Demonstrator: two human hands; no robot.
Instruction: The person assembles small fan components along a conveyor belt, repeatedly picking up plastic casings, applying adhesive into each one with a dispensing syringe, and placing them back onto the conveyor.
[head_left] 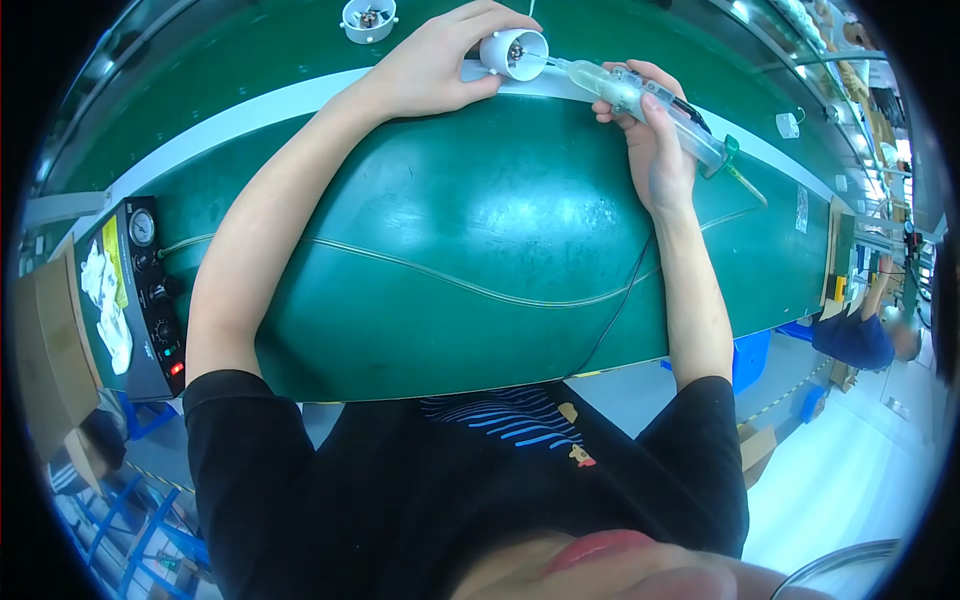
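Note:
At the top centre my left hand (440, 62) is closed around a white round cup-like part (514, 55), tilted so that its opening faces right; small metal pieces show inside. My right hand (655, 125) grips a clear dispensing syringe (640, 100) with a green cap at its rear. The needle at the syringe's front reaches into the cup's opening. A clear tube runs from the cap across the green table. Left of my left hand stands another white cup (368, 20) holding small metal parts.
A black control box (150, 300) with a gauge and a red display stands at the table's left end, beside a white cloth (108, 300). A small white part (788, 125) lies at the upper right. Another person (862, 338) is at the far right. A thin black cable hangs below my right wrist.

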